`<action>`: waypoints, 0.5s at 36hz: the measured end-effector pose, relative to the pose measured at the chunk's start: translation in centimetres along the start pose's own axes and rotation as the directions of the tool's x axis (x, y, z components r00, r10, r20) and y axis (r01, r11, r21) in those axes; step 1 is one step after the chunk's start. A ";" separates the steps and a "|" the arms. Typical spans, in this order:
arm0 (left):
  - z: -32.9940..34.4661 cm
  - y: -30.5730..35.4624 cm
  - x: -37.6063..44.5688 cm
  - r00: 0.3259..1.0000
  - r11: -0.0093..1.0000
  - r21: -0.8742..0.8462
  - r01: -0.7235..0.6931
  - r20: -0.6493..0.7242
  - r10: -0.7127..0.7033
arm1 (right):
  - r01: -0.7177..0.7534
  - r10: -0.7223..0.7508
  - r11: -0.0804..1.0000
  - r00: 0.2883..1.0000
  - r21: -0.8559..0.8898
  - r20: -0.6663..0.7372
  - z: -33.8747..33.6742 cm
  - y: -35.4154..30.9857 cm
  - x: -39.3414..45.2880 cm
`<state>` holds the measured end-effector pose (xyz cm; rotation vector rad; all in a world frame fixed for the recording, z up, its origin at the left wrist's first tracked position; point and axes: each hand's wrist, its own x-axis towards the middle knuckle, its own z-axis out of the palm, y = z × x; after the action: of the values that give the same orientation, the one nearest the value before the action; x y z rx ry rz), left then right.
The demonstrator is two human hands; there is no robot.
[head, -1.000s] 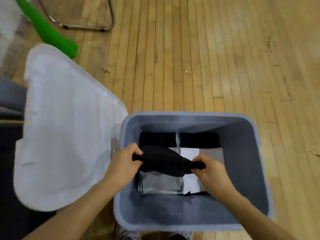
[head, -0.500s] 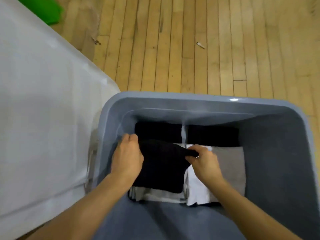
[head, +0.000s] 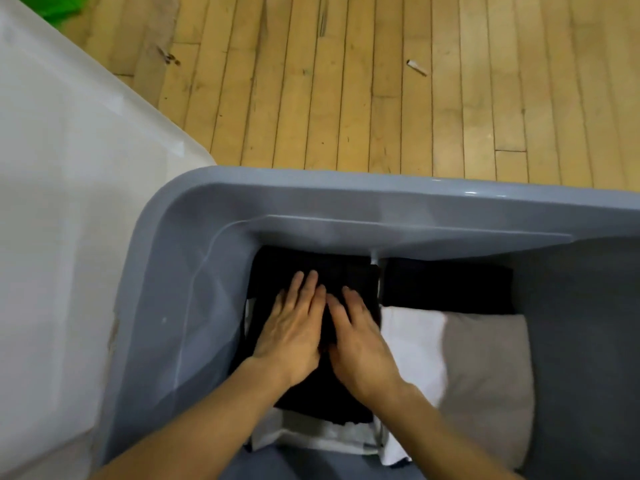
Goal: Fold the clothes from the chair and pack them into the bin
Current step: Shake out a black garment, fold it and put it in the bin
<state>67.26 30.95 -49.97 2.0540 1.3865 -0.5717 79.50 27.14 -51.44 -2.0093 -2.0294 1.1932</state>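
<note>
A grey plastic bin (head: 194, 258) fills the lower part of the view. Inside it lies a folded black garment (head: 332, 400) on the left stack. My left hand (head: 294, 334) and my right hand (head: 360, 344) lie flat on top of it side by side, fingers straight, pressing it down. Under it shows a white and grey folded piece (head: 325, 438). To the right lie a white folded piece (head: 412, 337), a light grey one (head: 488, 368) and another black one (head: 446, 285) at the far wall.
The bin's white lid (head: 62, 237) leans at the left, next to the bin. Wooden floor (head: 346, 98) stretches beyond the far rim, with a small scrap (head: 416, 67) on it. A green object (head: 59, 6) peeks in at the top left.
Both hands let go of the black garment's ends and now press flat on it. The garment went down onto the left stack. The camera moved closer to the bin.
</note>
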 end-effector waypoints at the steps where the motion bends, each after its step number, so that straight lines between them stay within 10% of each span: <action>1: 0.3 -0.1 0.2 0.998 1.000 0.030 0.008 0.064 -0.010 | 0.034 -0.032 0.997 0.999 -0.063 0.029 0.6 0.5 -0.1; 13: 3.1 -1.4 2.0 0.986 0.993 -0.001 0.119 0.117 -0.118 | 0.055 0.022 0.968 0.952 -0.243 0.304 0.5 2.4 3.2; 18: -2.7 0.1 -6.1 0.988 0.991 -0.046 0.126 -0.080 -0.129 | 0.130 -0.103 0.984 0.974 -0.125 0.202 -6.4 -3.3 -3.8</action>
<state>65.17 28.63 -44.08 1.9868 1.5735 -0.5115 80.78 27.40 -43.40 -1.8614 -2.3472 1.3060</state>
